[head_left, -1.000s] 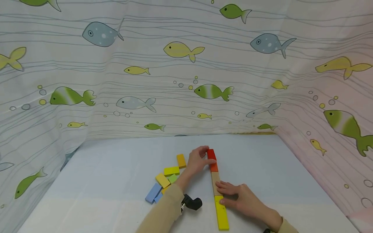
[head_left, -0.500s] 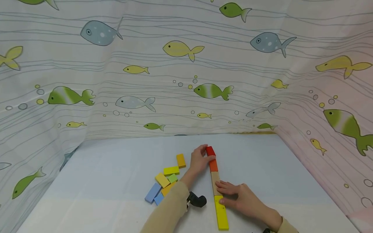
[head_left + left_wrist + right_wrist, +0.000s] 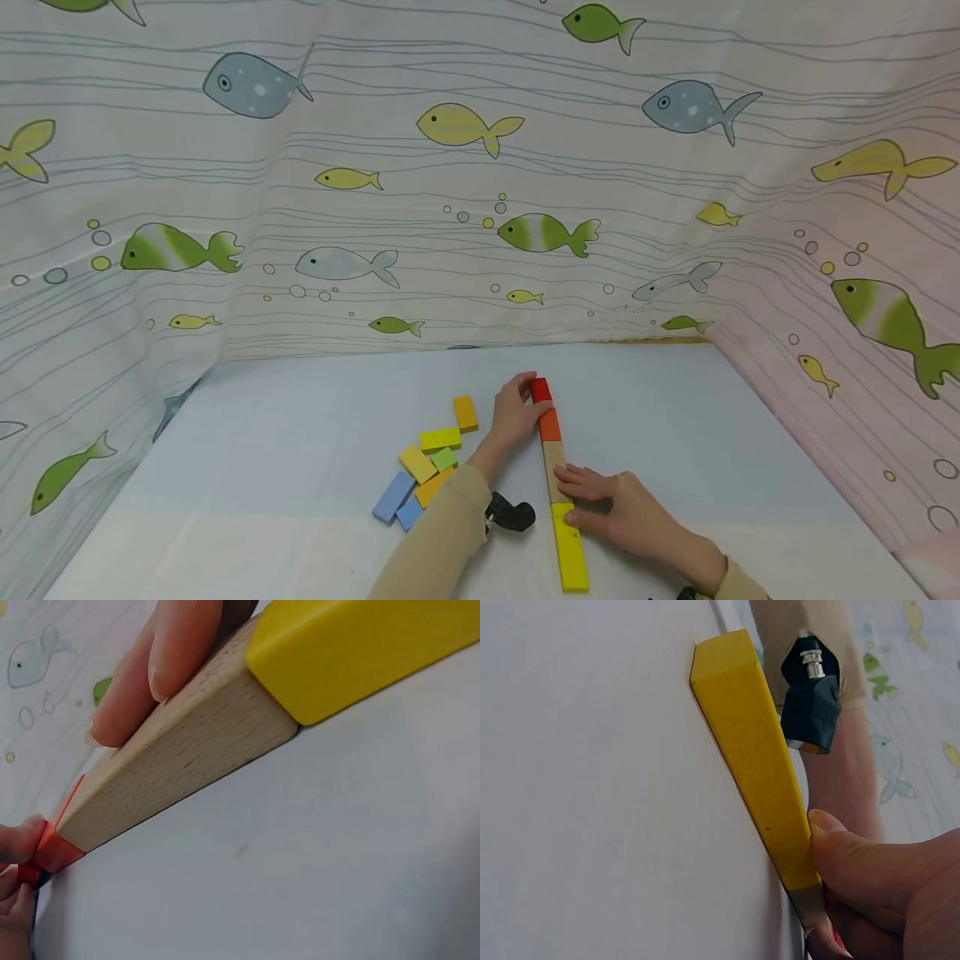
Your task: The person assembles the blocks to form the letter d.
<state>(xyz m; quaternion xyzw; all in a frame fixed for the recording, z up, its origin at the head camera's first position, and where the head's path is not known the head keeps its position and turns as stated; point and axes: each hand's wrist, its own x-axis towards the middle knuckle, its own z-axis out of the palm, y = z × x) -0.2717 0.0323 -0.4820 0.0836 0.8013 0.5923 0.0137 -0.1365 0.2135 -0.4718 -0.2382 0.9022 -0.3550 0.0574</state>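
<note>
The left hand (image 3: 512, 415) seemingly pinches the red block (image 3: 541, 389) at the wood's (image 3: 552, 457) 12 o'clock; the right hand (image 3: 632, 512), loosely spread, steadies, perhaps for alignment.

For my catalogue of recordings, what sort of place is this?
Probably a screened recording booth: fish-print cloth on three sides, a white tabletop, and a black device at one wrist.

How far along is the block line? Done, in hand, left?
Looks done: yellow block, wooden block, orange block and red block lie end to end. In hand: left hand grips the red block at the far end; right hand touches wooden and yellow. Possibly left: loose blocks lying apart; whether they belong isn't clear.
</note>
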